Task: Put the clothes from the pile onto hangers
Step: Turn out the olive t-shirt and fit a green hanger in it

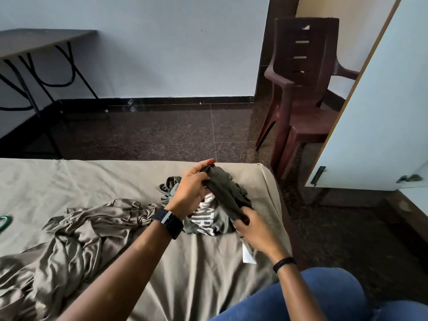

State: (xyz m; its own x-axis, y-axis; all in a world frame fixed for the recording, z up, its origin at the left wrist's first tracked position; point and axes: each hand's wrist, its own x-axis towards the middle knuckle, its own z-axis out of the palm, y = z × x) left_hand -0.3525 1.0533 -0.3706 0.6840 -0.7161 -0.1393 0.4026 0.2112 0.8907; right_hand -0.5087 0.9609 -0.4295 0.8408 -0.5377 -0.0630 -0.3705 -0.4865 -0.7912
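A dark olive T-shirt (pixel 222 191) with pale lettering lies bunched near the bed's right corner. My left hand (pixel 190 188) grips a fold of it at the far end, fingers curled round the cloth. My right hand (pixel 254 230) pinches the same fold at its near end, so the fabric stretches between both hands. A larger taupe garment (pixel 88 230) lies crumpled to the left on the bed (pixel 92 179). At the far left edge a sliver of a green hanger (pixel 4 222) shows.
The bed's far edge meets a dark speckled floor (pixel 173 133). A brown plastic chair (pixel 303 89) stands at the right by a white door (pixel 379 117). A folding table (pixel 34 42) stands at the back left. My blue-jeaned knee (pixel 319 297) is at bottom right.
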